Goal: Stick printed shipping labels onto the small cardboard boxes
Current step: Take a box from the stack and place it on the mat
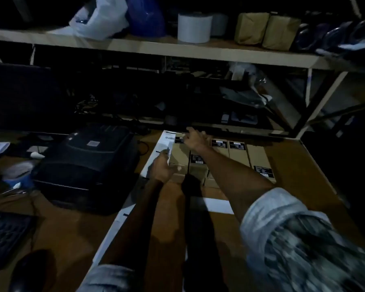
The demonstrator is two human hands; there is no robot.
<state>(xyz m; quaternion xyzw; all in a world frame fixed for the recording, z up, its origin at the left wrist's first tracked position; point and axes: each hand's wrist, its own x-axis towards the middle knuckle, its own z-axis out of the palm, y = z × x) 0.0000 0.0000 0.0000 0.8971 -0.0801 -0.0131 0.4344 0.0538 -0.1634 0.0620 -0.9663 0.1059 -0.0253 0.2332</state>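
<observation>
Several small cardboard boxes [238, 154] lie side by side on the brown table, most with a black sticker on top. A long white strip of printed labels [167, 142] runs along their left side. My left hand [162, 167] pinches this strip at its right edge, beside the leftmost box [178, 154]. My right hand [195, 138] reaches over the far end of the boxes, fingers stretched, touching the top of the leftmost box where the strip ends. The scene is dim and slightly blurred.
A black label printer [89, 165] stands left of the strip. A keyboard [6, 234] and mouse [33, 268] lie at the near left. A shelf [156, 47] above holds a white roll [194, 27], bags and wrapped parcels. A monitor [19, 95] is at far left.
</observation>
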